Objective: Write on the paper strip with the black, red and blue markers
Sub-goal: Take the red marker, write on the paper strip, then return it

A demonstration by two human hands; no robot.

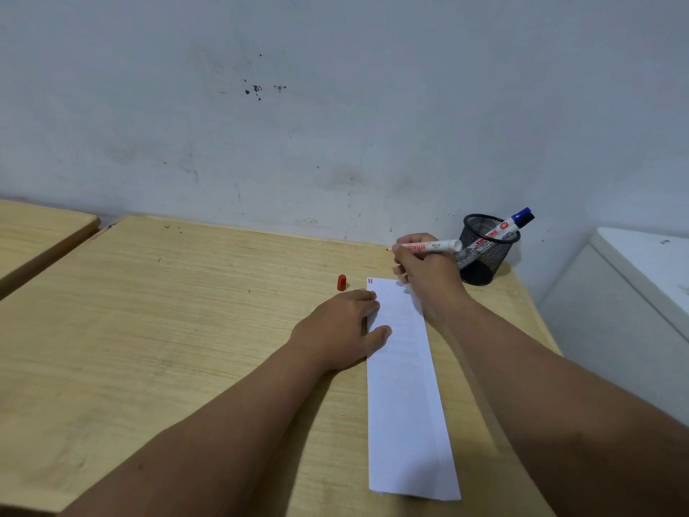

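Note:
A long white paper strip (404, 397) lies on the wooden table (167, 330), with small black, blue and red marks at its far left corner. My left hand (341, 328) rests flat on the strip's left edge, fingers spread. My right hand (425, 272) holds the uncapped red marker (434, 246) lifted above the strip's far end, tip pointing left. The marker's red cap (341, 282) stands on the table just left of the strip. The blue marker (512, 223) and a black-capped marker behind it stand in the black mesh pen cup (484, 251).
The pen cup stands at the table's far right corner against a scuffed white wall. A second wooden table (33, 233) sits to the left with a gap between. A white cabinet (634, 285) stands right of the table edge.

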